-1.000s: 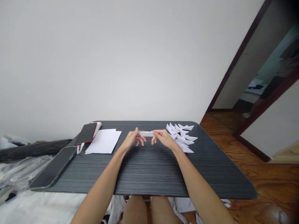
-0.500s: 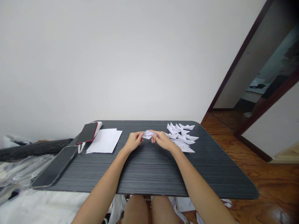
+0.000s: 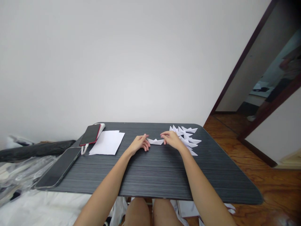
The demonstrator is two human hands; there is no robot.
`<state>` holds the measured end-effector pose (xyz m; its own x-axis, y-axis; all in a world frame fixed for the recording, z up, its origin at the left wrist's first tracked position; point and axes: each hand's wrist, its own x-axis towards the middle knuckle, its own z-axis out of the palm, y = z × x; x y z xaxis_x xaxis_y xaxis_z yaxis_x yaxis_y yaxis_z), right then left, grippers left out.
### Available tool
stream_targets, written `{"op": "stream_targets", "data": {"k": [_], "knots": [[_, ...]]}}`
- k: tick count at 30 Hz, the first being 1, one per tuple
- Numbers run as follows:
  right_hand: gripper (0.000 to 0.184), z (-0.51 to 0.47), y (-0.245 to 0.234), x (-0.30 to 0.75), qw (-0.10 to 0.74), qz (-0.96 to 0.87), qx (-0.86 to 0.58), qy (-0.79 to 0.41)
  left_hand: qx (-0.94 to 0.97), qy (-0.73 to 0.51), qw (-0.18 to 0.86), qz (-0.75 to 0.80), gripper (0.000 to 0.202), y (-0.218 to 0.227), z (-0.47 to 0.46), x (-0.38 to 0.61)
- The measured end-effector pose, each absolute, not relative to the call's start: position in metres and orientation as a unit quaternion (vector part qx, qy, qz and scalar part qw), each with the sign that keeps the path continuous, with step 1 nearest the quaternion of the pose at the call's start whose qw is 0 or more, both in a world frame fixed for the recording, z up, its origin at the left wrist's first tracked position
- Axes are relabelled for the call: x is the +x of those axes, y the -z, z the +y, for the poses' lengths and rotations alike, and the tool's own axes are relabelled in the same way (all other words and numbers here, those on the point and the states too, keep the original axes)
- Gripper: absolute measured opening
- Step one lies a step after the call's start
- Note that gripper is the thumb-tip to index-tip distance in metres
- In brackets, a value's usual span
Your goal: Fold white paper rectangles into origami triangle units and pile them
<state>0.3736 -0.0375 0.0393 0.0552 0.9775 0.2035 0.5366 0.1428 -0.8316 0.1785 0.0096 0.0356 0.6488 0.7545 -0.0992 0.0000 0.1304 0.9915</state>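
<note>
A small folded white paper boat lies on the dark striped table between my hands. My left hand rests on the table with curled fingers pinching the boat's left end. My right hand pinches its right end with bent fingers. Just right of my right hand lies a cluster of several finished white paper boats.
Sheets of white paper lie at the back left, beside a red-edged phone on a white power bank with a cable. A larger dark phone lies at the left edge. A wooden floor and an open doorway are to the right.
The paper was held up as a flat strip between both hands. It has been pulled open into a boat shape and brought down onto the table.
</note>
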Motion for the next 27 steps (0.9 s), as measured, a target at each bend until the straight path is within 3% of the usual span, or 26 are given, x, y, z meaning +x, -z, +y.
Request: {"op": "stream_targets", "data": {"k": [3, 5, 9, 11, 13, 16, 18, 27], "knots": [[0.025, -0.041, -0.047, 0.373, 0.42, -0.642, -0.624, -0.151, 0.62, -0.309, 0.651, 0.311, 0.05, -0.04, 0.01, 0.178], [0.024, -0.043, -0.049, 0.364, 0.407, -0.699, -0.579, -0.102, 0.64, -0.375, 0.574, 0.346, 0.044, -0.045, 0.015, 0.172], [0.029, -0.048, -0.041, 0.338, 0.286, -0.801, -0.524, -0.048, 0.688, -0.455, 0.278, 0.492, 0.034, -0.053, 0.03, 0.146], [0.02, -0.049, -0.036, 0.333, 0.239, -0.808, -0.538, -0.035, 0.705, -0.401, 0.122, 0.571, 0.029, -0.054, 0.035, 0.131], [0.019, -0.049, -0.033, 0.336, 0.215, -0.791, -0.573, -0.02, 0.699, -0.302, 0.034, 0.647, 0.034, -0.053, 0.037, 0.119], [0.02, -0.049, -0.035, 0.349, 0.213, -0.748, -0.629, 0.023, 0.67, -0.177, 0.025, 0.721, 0.047, -0.049, 0.036, 0.11], [0.021, -0.049, -0.039, 0.354, 0.235, -0.717, -0.653, 0.062, 0.662, -0.134, 0.039, 0.737, 0.046, -0.048, 0.036, 0.108], [0.02, -0.046, -0.043, 0.349, 0.342, -0.643, -0.676, 0.118, 0.65, -0.128, 0.046, 0.748, 0.029, -0.052, 0.042, 0.097]]}}
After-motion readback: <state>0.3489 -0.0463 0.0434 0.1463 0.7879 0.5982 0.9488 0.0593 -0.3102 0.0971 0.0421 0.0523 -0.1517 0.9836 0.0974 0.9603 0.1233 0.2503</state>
